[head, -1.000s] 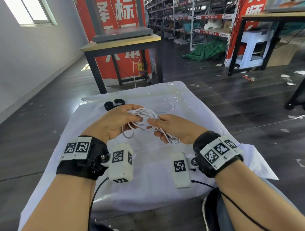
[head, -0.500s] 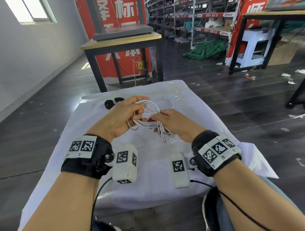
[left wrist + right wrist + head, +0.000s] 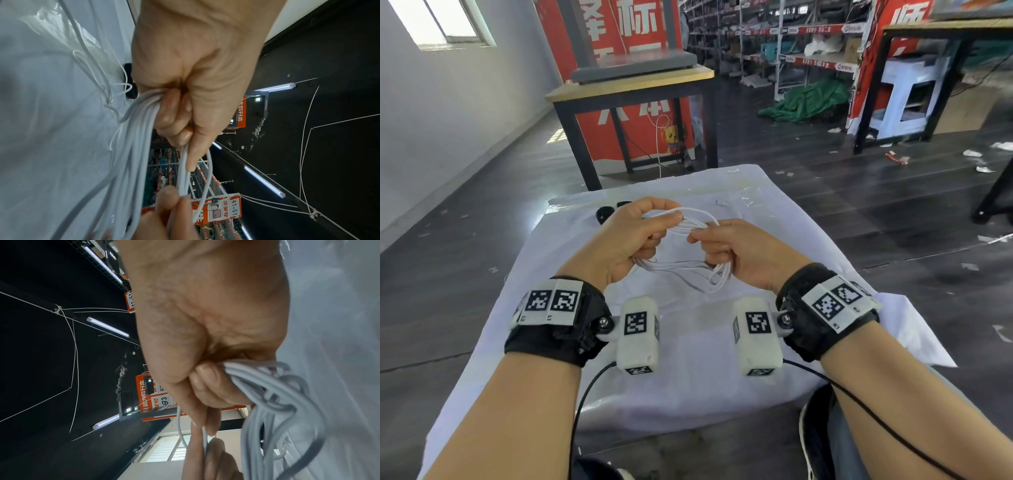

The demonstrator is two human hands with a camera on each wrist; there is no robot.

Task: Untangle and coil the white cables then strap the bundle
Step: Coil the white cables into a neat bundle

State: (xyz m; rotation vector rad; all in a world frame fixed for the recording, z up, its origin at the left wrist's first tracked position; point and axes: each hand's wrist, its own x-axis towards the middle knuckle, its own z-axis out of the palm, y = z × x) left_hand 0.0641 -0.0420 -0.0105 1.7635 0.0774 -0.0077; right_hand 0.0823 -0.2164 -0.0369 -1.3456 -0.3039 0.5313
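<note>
So the counter (image 3: 688, 383) with its white sheet sits under both hands, and compared to a second ago the whole bundle has come up off it: the white cables (image 3: 688, 226) were bunched low and close between the hands, and now they're stretched into a flat oval loop held in the air. The left hand (image 3: 626, 240) has its grip clenched on one end of that loop, thumb and forefinger pinching the top strands while the lower fingers curl around the bottom run. The right hand (image 3: 743, 253) does the mirror job on the other end, curled tight around the strands with a few slack loops (image 3: 717, 279) hanging just below its grip. Half a second back the loops drooped in a messier hank under the right hand; now most strands run parallel between the two grips, so I'd say the untangling is mostly over and the coil is being shaped. Nothing is strapped yet though. The black strap (image 3: 602, 216) lies on the sheet just beyond the left grip, partly hidden behind the hand, same spot as before. A thin stray bit of white cable (image 3: 722, 204) also lies on the sheet past the coil.
</note>
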